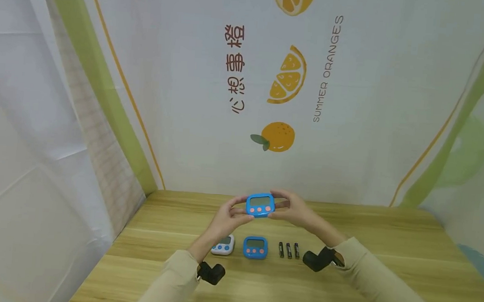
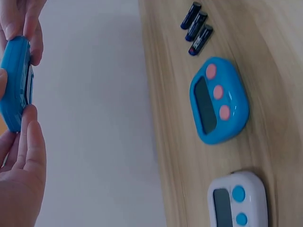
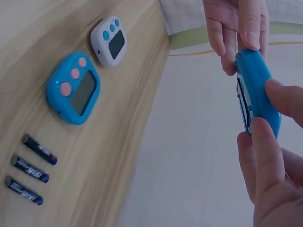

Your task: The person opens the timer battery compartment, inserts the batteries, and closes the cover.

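Both hands hold up a blue digital timer [image 1: 260,205] with a grey screen and pink buttons, its front toward the head camera. My left hand [image 1: 227,218] grips its left edge between thumb and fingers. At the opposite edge my right hand [image 1: 291,210] pinches it the same way. In the right wrist view the held timer [image 3: 258,90] is seen side-on, raised off the table. A second blue timer [image 1: 255,248] lies screen-up below the hands. To its left is a white timer [image 1: 223,246] with blue buttons, partly covered by the left wrist.
Three small dark batteries [image 1: 289,250] lie in a row right of the blue timer on the wooden table [image 1: 363,281]. A white cloth [image 1: 193,119] printed with oranges hangs behind the table's far edge. Each wrist wears a black camera mount [image 1: 318,259].
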Motion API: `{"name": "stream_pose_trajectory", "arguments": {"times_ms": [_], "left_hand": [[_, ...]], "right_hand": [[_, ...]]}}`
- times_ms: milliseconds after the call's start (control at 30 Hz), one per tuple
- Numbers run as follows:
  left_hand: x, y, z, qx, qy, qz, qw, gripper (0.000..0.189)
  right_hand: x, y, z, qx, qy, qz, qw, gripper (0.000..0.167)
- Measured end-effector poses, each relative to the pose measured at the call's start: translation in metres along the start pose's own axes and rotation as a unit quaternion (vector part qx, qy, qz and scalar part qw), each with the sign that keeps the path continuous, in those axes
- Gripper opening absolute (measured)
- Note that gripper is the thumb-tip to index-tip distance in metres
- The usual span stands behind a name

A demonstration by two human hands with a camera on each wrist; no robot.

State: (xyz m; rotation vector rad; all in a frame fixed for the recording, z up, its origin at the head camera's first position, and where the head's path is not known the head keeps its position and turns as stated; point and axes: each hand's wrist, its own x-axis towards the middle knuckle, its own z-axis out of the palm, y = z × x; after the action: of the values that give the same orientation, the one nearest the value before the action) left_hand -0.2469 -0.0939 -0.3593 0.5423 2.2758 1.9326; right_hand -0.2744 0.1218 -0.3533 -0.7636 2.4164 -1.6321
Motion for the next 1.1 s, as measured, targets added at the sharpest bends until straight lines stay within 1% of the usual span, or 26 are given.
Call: {"name": "stream_pose_trajectory", "arguments": {"times_ms": [100, 200, 267, 333, 433, 567, 667, 767, 900, 967, 1033, 1100], "left_hand": [[-0.002, 0.005, 0.011, -0.004, -0.018, -0.001, 0.9998, 0.054], [0.0, -0.004, 0.019, -0.003, -0.031, 0.006, 0.9995, 0.054], [0.001, -0.011, 0.024, 0.006, -0.031, 0.013, 0.9994, 0.054], [0.002, -0.017, 0.028, 0.019, -0.024, 0.021, 0.9993, 0.052], [0.002, -0.022, 0.032, 0.034, -0.001, 0.022, 0.9992, 0.048], [0.004, -0.025, 0.036, 0.046, 0.034, 0.008, 0.9983, 0.043], [0.006, -0.025, 0.037, 0.048, 0.052, 0.001, 0.9975, 0.042], [0.008, -0.025, 0.036, 0.033, 0.058, 0.0, 0.9978, 0.041], [0.009, -0.026, 0.033, -0.004, 0.061, -0.01, 0.9981, 0.041], [0.009, -0.026, 0.031, -0.022, 0.055, -0.019, 0.998, 0.042], [0.009, -0.026, 0.029, -0.037, 0.051, -0.036, 0.9974, 0.045], [0.009, -0.026, 0.027, -0.045, 0.047, -0.043, 0.9969, 0.048]], "right_hand": [[-0.012, 0.006, -0.007, -0.004, -0.001, -0.008, 1.0, 0.063], [-0.024, 0.011, -0.013, -0.01, -0.002, -0.003, 0.9999, 0.061], [-0.032, 0.013, -0.016, -0.008, -0.002, 0.006, 1.0, 0.061], [-0.039, 0.015, -0.018, -0.005, 0.003, 0.018, 0.9998, 0.059], [-0.044, 0.016, -0.018, 0.009, 0.014, 0.032, 0.9994, 0.055], [-0.044, 0.017, -0.015, 0.025, 0.038, 0.039, 0.9982, 0.048], [-0.041, 0.019, -0.012, 0.034, 0.052, 0.04, 0.9973, 0.044], [-0.038, 0.022, -0.01, 0.037, 0.06, 0.038, 0.9968, 0.043], [-0.036, 0.026, -0.007, 0.027, 0.069, 0.018, 0.9971, 0.041], [-0.036, 0.026, -0.006, 0.022, 0.073, 0.003, 0.9971, 0.037], [-0.035, 0.025, -0.005, 0.017, 0.075, -0.008, 0.997, 0.035], [-0.035, 0.024, -0.004, 0.015, 0.075, -0.022, 0.9968, 0.033]]}}
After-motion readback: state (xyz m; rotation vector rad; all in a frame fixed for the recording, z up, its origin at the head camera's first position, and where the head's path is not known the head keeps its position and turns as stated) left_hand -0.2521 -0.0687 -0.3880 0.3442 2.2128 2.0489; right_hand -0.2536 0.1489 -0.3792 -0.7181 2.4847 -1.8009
